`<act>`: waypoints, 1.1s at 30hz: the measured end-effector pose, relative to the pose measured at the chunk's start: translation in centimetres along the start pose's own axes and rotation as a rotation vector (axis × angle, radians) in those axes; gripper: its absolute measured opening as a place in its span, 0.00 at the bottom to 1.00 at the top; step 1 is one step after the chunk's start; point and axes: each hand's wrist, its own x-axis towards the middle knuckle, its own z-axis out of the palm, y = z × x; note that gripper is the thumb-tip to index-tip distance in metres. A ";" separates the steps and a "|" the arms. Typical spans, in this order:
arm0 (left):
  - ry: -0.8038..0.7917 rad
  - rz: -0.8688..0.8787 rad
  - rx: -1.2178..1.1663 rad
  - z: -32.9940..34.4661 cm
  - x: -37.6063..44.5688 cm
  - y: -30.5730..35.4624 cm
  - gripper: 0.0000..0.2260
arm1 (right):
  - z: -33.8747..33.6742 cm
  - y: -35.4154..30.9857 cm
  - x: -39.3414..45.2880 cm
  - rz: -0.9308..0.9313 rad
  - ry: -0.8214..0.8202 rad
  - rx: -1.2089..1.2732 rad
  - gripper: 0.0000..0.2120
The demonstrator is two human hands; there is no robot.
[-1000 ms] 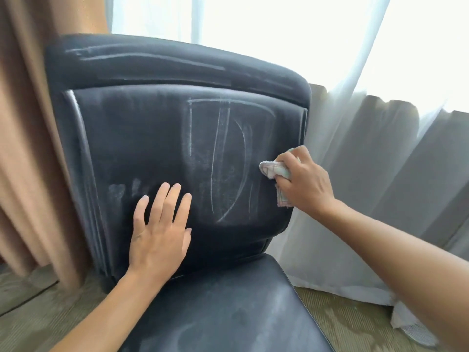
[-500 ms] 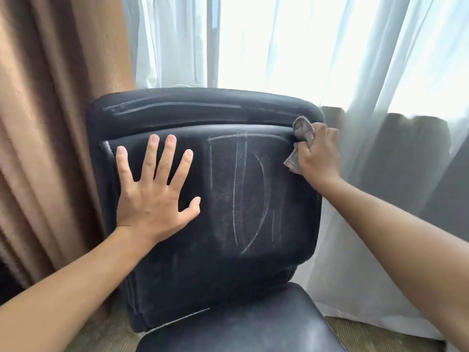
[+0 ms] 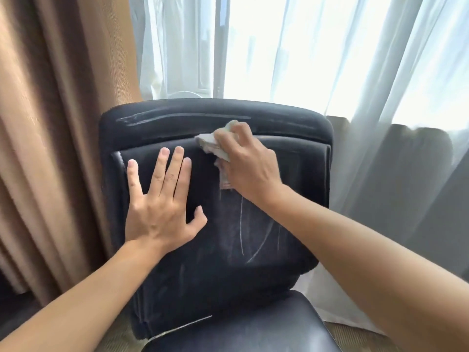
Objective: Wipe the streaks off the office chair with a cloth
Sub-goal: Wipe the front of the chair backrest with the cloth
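**Cloth now at the top middle of the backrest**

Since half a second ago your right hand has carried the cloth from the right edge of the backrest toward its middle, and your left hand has stayed flat on the left half, only a little lower in the view. Your right hand's fingers are curled round the bunched pale cloth, pressing it against the office chair just under the seam where the top pad meets the main panel. Part of the cloth sticks out to the left of your knuckles and a strip of it hangs below your palm.

Your left hand lies released, fingers straight and spread, thumb out to the right, palm against the dark panel near its left edge.

White streaks still run down the panel below your right wrist: one long near-vertical line, a curved one to its right, and a short faint one beyond that. More pale streaks cross the top pad toward its left corner, and faint smears sit low on the panel.

The seat shows at the bottom edge of the view, with a pale line along its back edge. Behind the chair, a brown curtain hangs at left and a sheer white curtain covers the bright window at right
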 end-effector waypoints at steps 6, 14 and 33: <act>-0.025 0.017 -0.014 0.4 0.6 0.7 0.41 | -3.7 14.6 -6.0 0.700 0.010 -0.184 0.16; -0.051 0.018 -0.008 0.6 0.6 0.3 0.42 | 2.3 -0.4 -2.4 0.497 0.265 0.078 0.12; -0.074 0.013 0.021 0.9 0.7 0.7 0.41 | 2.6 4.4 -5.5 0.713 0.350 0.166 0.16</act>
